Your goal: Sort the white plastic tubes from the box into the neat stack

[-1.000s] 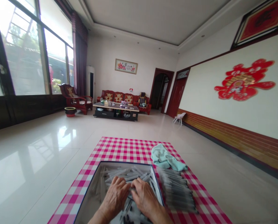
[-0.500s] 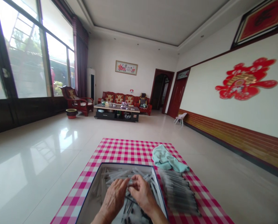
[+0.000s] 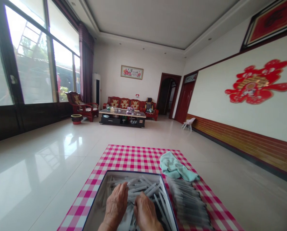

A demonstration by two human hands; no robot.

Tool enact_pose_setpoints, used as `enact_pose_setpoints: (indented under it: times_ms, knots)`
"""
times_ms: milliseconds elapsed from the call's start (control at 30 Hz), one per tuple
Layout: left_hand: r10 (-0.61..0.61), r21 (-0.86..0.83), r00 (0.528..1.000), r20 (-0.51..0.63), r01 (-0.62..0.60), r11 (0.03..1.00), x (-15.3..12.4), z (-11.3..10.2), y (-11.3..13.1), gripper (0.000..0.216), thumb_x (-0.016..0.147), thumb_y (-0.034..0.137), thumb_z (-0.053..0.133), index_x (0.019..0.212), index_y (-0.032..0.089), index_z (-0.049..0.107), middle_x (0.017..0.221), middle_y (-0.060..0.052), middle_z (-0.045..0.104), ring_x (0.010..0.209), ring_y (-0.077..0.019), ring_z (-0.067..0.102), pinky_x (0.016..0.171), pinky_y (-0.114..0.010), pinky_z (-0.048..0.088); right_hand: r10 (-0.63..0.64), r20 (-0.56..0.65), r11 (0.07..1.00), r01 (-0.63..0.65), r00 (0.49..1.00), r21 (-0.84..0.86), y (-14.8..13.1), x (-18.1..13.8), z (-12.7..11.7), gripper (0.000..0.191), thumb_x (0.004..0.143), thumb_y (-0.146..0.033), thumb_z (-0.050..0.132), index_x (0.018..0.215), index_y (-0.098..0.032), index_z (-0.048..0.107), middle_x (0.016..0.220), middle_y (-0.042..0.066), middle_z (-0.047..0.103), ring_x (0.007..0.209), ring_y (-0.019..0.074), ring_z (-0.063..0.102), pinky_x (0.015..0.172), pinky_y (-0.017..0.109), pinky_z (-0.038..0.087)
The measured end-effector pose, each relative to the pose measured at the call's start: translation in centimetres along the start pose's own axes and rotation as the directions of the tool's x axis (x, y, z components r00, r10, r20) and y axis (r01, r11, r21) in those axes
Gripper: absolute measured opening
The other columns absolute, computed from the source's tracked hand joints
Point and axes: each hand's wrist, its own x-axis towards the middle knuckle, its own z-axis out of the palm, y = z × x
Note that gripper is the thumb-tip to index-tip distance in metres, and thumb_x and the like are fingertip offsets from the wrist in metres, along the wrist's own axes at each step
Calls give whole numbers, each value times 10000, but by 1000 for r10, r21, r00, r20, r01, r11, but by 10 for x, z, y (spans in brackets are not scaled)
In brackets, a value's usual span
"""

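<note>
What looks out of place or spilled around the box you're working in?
Nothing looks spilled or damaged. The only untidy spots are the loose plastic tubes jumbled in the open box under the left hand and right hand, unlike the neat rows beside it, and the teal cloth crumpled on the checked mat.

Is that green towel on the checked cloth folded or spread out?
Bunched up, neither: the pale green towel lies in crumpled ridges on the pink checked cloth, not laid flat.
</note>
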Motion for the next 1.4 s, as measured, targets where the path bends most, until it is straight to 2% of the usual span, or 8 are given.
enact_pose_setpoints:
  times_ms: [100, 233, 367, 467, 533, 833, 1267, 1400]
  knots:
    - [-10, -28, 1000, 19, 11, 1000, 2, -1, 1, 239, 966, 268, 321, 1018, 187, 540, 794, -39, 682, 736, -155, 678, 630, -234, 537, 10, -26, 998, -9, 1000, 57, -1, 13, -19, 156, 765, -135, 490, 763, -194, 635, 803, 92, 678, 764, 246, 645, 691, 328, 465]
    - [15, -56, 1000, 17, -14, 998, -1, 2, 0, 253, 971, 293, 323, 1040, 186, 541, 834, -57, 696, 758, -165, 686, 643, -243, 546, 163, -67, 893, -118, 984, 434, 2, 22, -39, 181, 799, -218, 500, 964, -193, 569, 632, 5, 639, 609, 197, 618, 618, 289, 450]
    - [49, -138, 998, 39, -43, 990, -1, 1, 1, 247, 968, 276, 341, 1118, 189, 517, 876, -58, 706, 796, -150, 691, 669, -219, 547, 235, 153, 500, -254, 960, 828, 0, 17, -45, 189, 822, -327, 518, 939, -201, 597, 670, -1, 638, 607, 170, 603, 577, 264, 453]
    - [75, -195, 990, 117, -52, 979, 0, -2, 3, 302, 970, 261, 320, 1217, 192, 481, 916, -58, 704, 810, -139, 691, 667, -204, 545, 230, 277, 171, -319, 933, 932, -4, 9, -43, 283, 767, -335, 623, 1017, -203, 631, 831, 29, 682, 748, 174, 633, 671, 274, 481]
    - [90, -225, 982, 168, -51, 973, 1, -4, 5, 323, 970, 264, 314, 1243, 200, 475, 887, -49, 700, 776, -133, 691, 648, -195, 542, 269, 291, 71, -320, 918, 945, -5, 4, -40, 342, 711, -337, 703, 1022, -209, 644, 865, 28, 685, 783, 176, 634, 705, 282, 488]
    - [110, -316, 944, 311, -6, 949, 2, -10, 12, 260, 964, 302, 365, 1101, 248, 579, 797, -19, 689, 679, -129, 685, 612, -184, 523, 496, 123, 221, -262, 859, 940, 12, 4, -26, 442, 741, -585, 611, 924, -191, 688, 768, 44, 674, 741, 199, 616, 643, 297, 504]
    - [167, -396, 911, 377, -5, 918, 5, -19, 16, 251, 957, 279, 373, 1106, 250, 573, 778, -19, 652, 656, -122, 652, 596, -182, 490, 431, 163, 333, -324, 887, 885, -3, 1, -36, 467, 725, -602, 604, 916, -187, 702, 743, 48, 673, 718, 209, 618, 655, 304, 505]
    - [180, -432, 890, 419, 21, 901, 11, -26, 19, 249, 951, 275, 387, 1119, 266, 570, 779, -6, 656, 664, -115, 655, 608, -173, 483, 307, 181, 419, -303, 935, 856, -9, 1, -36, 441, 764, -593, 566, 866, -187, 703, 617, 10, 620, 575, 171, 569, 540, 267, 452]
